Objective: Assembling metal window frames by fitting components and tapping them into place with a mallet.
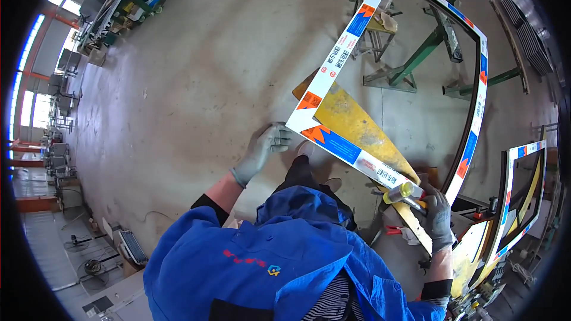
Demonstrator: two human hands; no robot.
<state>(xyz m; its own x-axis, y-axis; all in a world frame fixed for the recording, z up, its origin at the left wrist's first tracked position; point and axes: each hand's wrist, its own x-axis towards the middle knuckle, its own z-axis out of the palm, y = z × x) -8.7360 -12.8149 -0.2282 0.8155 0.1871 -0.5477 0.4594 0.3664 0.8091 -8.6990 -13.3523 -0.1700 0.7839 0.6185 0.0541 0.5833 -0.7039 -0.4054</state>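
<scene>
One frame is laid over a yellow support, a mallet being clasped by the right hand at the frame's near right corner, the left hand held half-curled beside its left corner, any grip unclear.

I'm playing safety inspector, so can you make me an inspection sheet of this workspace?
Surface: scuffed yellow support beneath the large frame.
Job's things: the large frame, with white, orange and blue covering; yellow-headed mallet.
Clutter: red-handled tool, exact type unclear.
Hands: gloved left hand at the frame's corner, contact unclear; gloved right hand holds the mallet.
Cables: coiled dark cable at lower left; pale cord at lower right.
Surroundings: green metal stand; another frame at right; bright windows at left.
</scene>
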